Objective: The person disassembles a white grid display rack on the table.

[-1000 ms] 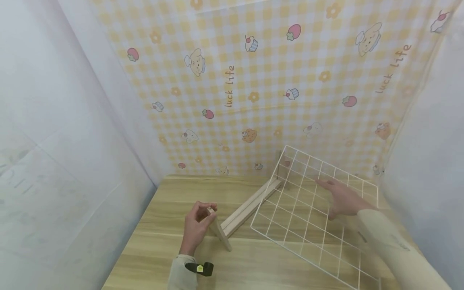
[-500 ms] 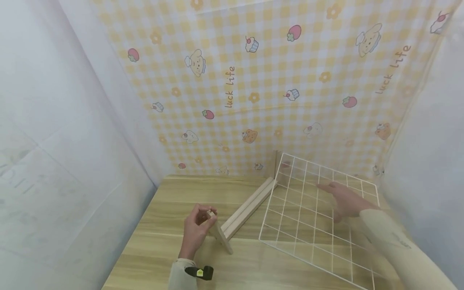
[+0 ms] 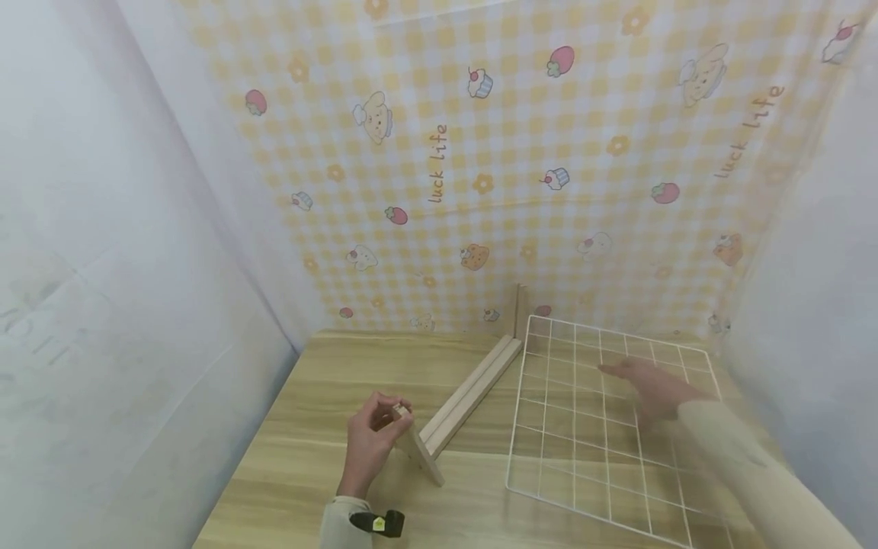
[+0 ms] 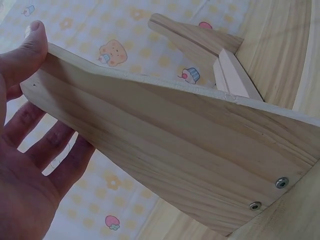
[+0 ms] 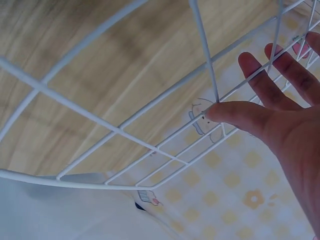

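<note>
A wooden stand with two parallel crossbars (image 3: 472, 393) lies diagonally on the table between two upright end boards. My left hand (image 3: 370, 438) holds the top of the near end board (image 4: 175, 135), thumb over its upper edge and fingers underneath. Two screw heads (image 4: 282, 182) show low on that board. The far end board (image 3: 519, 309) rises by the patterned cloth. To the right, my right hand (image 3: 652, 389) grips a white wire grid panel (image 5: 118, 130), thumb on one side and fingers through the other. The panel slants above the table, its left corner overlapping the stand's far end.
The wood-grain table (image 3: 302, 450) lies beneath everything. A yellow checked cloth (image 3: 480, 221) hangs along its back edge. White sheeting (image 3: 137, 305) closes off the left, and more white sheeting (image 3: 809, 343) the right.
The wire grid panel has swung round and tipped lower toward the table, its near left corner moving right and down. My left hand and the near board have shifted slightly down.
</note>
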A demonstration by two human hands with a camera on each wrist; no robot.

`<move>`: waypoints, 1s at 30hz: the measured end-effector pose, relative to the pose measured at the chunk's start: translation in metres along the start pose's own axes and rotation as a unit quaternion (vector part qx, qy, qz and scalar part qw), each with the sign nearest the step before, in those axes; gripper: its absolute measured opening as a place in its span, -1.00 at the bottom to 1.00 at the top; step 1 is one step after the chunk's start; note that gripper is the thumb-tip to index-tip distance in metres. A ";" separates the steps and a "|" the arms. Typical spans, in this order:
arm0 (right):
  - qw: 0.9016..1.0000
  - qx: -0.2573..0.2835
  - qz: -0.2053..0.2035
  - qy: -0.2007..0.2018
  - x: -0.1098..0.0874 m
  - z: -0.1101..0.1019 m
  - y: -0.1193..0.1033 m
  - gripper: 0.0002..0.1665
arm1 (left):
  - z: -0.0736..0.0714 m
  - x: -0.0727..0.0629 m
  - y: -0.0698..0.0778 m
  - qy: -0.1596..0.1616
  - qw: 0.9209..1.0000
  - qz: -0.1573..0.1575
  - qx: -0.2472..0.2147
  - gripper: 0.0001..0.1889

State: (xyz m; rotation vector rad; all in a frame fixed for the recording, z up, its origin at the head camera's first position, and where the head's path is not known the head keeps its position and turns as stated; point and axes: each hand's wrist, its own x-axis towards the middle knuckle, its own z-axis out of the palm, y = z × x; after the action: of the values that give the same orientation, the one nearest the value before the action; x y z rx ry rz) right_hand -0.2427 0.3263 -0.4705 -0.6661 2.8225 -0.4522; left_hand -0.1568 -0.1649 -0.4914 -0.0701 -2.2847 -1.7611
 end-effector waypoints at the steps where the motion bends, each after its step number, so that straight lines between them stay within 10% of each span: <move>1: 1.000 -0.002 -0.001 0.000 0.000 0.001 0.000 0.39 | 0.000 -0.001 0.000 0.001 1.000 0.003 0.002 -0.76; 30: 1.000 -0.019 -0.022 -0.004 0.022 0.037 0.010 0.41 | 0.019 -0.024 0.001 0.066 0.996 0.051 0.010 -0.74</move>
State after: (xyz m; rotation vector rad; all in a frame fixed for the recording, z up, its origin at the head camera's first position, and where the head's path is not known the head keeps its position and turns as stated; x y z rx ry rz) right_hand -0.2562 0.3155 -0.5110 -0.7374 2.8208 -0.4025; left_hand -0.1372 -0.1440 -0.5006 -0.0633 -2.1644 -1.6409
